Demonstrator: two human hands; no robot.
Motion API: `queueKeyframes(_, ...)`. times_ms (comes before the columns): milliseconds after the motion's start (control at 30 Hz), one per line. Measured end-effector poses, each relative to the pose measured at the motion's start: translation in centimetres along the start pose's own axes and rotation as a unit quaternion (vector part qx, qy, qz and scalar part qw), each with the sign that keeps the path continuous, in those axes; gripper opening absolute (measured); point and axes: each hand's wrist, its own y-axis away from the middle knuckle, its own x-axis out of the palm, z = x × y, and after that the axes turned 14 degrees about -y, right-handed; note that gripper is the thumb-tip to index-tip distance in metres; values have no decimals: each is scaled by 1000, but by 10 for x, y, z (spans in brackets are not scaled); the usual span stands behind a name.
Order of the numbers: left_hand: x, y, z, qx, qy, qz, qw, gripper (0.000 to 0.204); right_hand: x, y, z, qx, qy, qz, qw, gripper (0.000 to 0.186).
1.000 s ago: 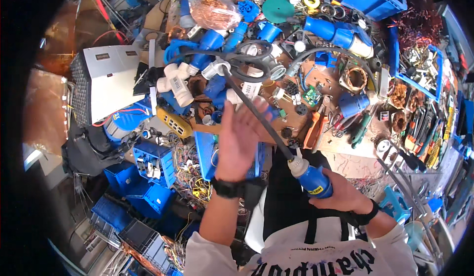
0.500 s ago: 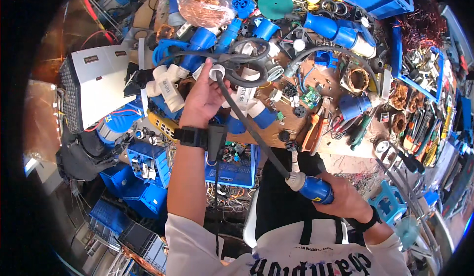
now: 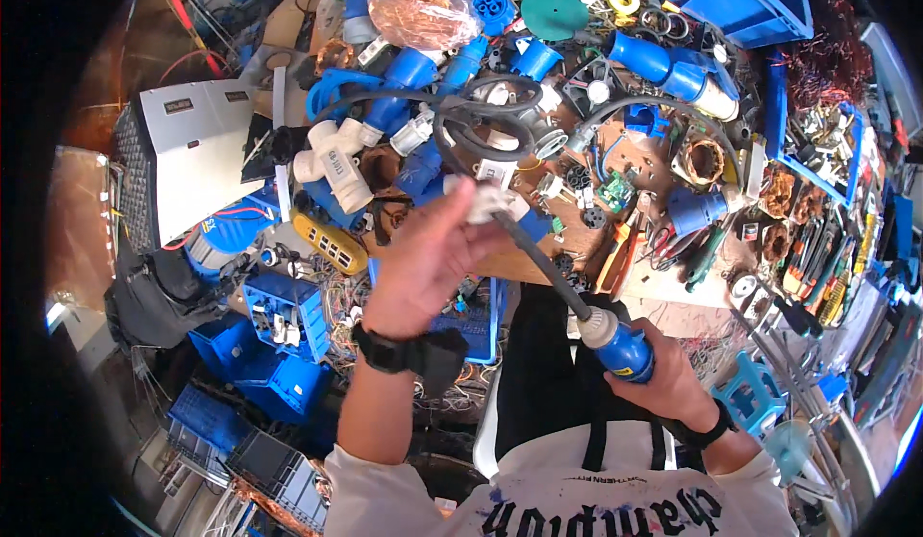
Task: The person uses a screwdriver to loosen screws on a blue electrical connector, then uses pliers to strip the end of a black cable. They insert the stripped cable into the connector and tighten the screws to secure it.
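In my right hand (image 3: 665,375) is a blue industrial plug (image 3: 625,352) with a ribbed white collar, gripped low in front of my body. A thick grey cable (image 3: 550,270) runs from the collar up and left across the bench. My left hand (image 3: 428,263), blurred by motion, pinches a white plastic nut (image 3: 490,202) around that cable, apart from the plug. Farther along, the cable lies in loops (image 3: 495,138) over blue and white connector parts. A white branched connector housing (image 3: 336,164) lies left of them.
Pliers with orange handles (image 3: 623,249) and a green-handled tool (image 3: 705,256) lie on the bench at right. A blue crate (image 3: 726,3) stands at the back. A yellow socket strip (image 3: 329,244) sits at left, and blue bins (image 3: 279,383) stand below the bench.
My left hand has slid the white nut along the cable, down and right toward the plug. The right hand with the plug has shifted only slightly.
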Motion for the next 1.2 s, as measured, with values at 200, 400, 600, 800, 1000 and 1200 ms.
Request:
queueKeyframes(200,60,43,40,10,-48,35,998,35,10,7,1,15,6,-33,999,51)
queueKeyframes(400,91,57,71,70,19,-1,997,30,14,13,-3,0,-4,-47,999,52)
queueKeyframes(600,97,63,81,81,39,5,996,38,16,24,-4,22,-88,-7,996,53)
queueKeyframes(800,97,68,81,90,42,15,995,40,18,26,-6,7,-63,-29,998,57)
queueKeyframes(1000,105,68,83,84,27,2,996,47,10,30,1,47,-43,2,998,58)
queueKeyframes(1200,109,63,90,114,-1,-13,993,50,7,31,-14,18,-107,16,994,65)
